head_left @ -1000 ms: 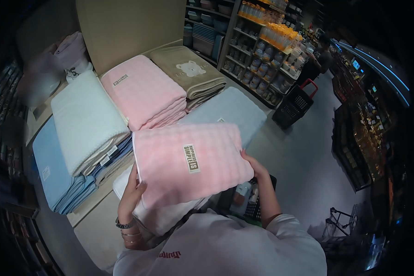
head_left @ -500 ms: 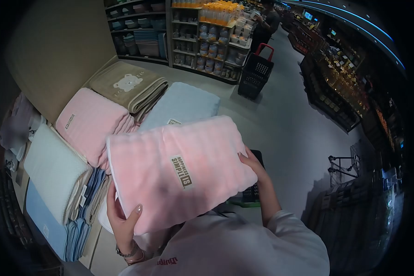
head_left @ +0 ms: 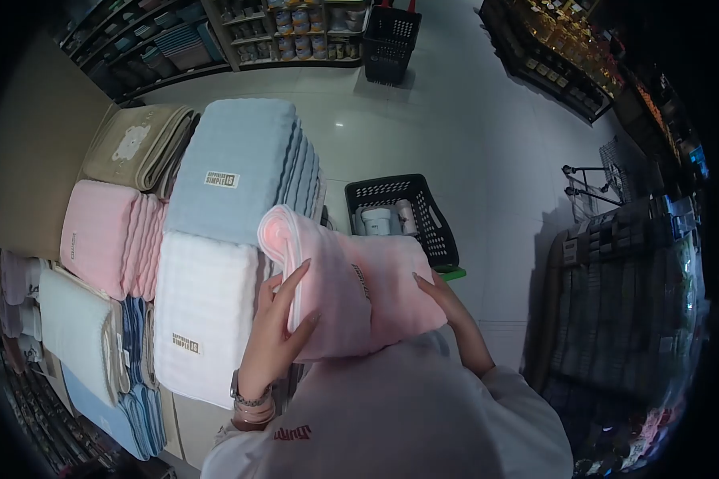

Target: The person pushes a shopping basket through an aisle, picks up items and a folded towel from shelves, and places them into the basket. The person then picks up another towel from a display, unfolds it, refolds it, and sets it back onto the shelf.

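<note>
Pink towel [head_left: 335, 295] is in the air in front of the wearer's torso, up off the desk [head_left: 208, 427], carried between both hands. Left hand [head_left: 284, 323]: grip spread along the folded edge, digits apart, two tips pressing the face; gap looks about as wide as the bundle is thick. Right hand [head_left: 435, 299]: grip curled around the far end, tips on top; its underside is hidden, so can't tell how deep the hold goes.

Why two ends: soft, thick, folded. Pushed in from the sides it creases mid-span, and the label [head_left: 362, 281] half sinks into that crease. The upper left corner bulges into a roll, likely because nothing pins the fold there. Wide left grip probably keeps the layers from fanning out.

White stack [head_left: 204, 307] sits just left of the left hand, blue stack [head_left: 240, 168] beyond it, pink stack [head_left: 96, 235] further left. Folds squared and labels face up on white and blue, presumably so they read at a glance.

Basket [head_left: 383, 182] is past the towel, part covered by it in view; contact can't be told. White tub [head_left: 375, 221] stands inside, contained by the walls.
</note>
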The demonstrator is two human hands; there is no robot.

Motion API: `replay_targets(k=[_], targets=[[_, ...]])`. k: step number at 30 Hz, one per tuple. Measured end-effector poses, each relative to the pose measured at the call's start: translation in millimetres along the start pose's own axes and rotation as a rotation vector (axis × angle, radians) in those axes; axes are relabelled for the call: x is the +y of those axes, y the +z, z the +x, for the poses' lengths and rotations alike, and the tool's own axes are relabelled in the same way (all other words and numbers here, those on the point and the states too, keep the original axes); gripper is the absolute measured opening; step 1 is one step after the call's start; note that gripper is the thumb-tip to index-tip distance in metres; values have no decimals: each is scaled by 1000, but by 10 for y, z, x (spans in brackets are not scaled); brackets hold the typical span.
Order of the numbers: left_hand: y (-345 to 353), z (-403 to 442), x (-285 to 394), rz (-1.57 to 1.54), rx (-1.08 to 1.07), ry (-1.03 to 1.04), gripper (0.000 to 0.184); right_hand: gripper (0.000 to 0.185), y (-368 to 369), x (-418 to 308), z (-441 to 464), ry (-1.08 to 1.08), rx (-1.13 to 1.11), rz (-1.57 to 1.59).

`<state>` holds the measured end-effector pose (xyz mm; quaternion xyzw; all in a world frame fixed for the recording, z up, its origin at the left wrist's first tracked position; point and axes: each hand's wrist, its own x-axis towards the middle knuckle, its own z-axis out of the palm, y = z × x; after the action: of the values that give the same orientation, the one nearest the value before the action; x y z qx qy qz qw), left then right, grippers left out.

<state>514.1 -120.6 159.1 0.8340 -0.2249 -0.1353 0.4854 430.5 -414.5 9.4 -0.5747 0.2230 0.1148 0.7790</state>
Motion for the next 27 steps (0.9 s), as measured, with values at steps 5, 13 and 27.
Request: replay_targets(k=[5, 13, 27], targets=[[499, -4, 26, 13, -26, -15, 60, 54, -356, 77, -112, 37, 34, -51], [1111, -76, -55, -92, 41, -201, 56, 49, -847, 126, -195, 174, -7, -164], [1594, 237, 81, -376, 265, -128, 52, 57, -1363, -745, -252, -196, 84, -161]])
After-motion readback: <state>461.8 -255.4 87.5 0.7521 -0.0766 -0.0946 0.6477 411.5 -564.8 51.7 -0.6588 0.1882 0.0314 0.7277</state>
